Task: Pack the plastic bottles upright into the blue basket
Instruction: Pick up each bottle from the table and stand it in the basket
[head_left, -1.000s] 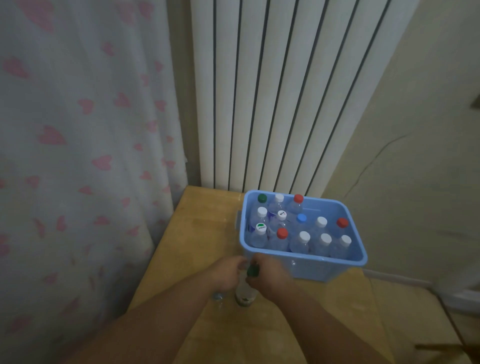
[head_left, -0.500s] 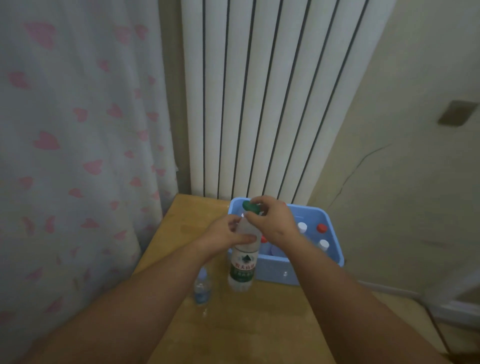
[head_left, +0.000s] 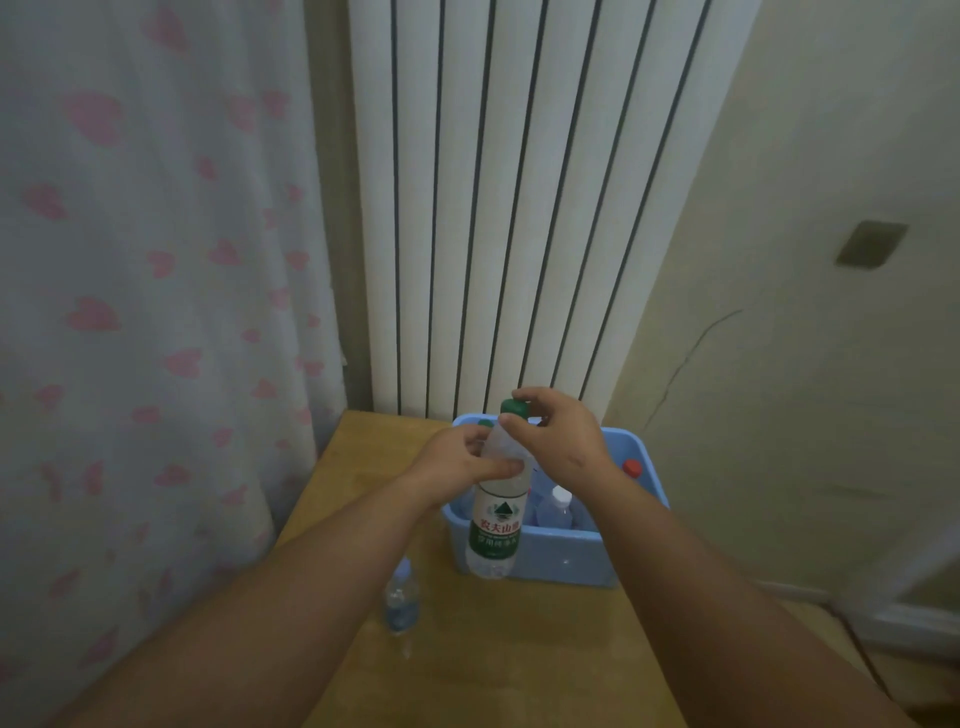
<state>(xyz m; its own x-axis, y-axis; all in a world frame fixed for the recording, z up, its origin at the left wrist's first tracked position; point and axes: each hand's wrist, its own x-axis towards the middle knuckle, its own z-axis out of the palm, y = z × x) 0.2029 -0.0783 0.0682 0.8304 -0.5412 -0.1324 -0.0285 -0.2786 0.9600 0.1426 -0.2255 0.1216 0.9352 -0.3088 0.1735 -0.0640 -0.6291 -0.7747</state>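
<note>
Head view: clear cylindrical bottle (head_left: 496, 519), smooth rectangular blue basket (head_left: 561, 556)

Left hand (head_left: 460, 457): held up over the tabletop, fingers and thumb curled round the shoulder of the bottle (head_left: 496, 525), thumb lying across its front.
Right hand (head_left: 563, 441): just beside the left and slightly higher, back of the hand up, fingertips pinching the green cap (head_left: 514, 407).
Left forearm (head_left: 291, 587): bare, reaching in from the lower left, wrist straight.
Right forearm (head_left: 701, 597): bare, reaching in from the lower right, wrist bent slightly inward.
</note>
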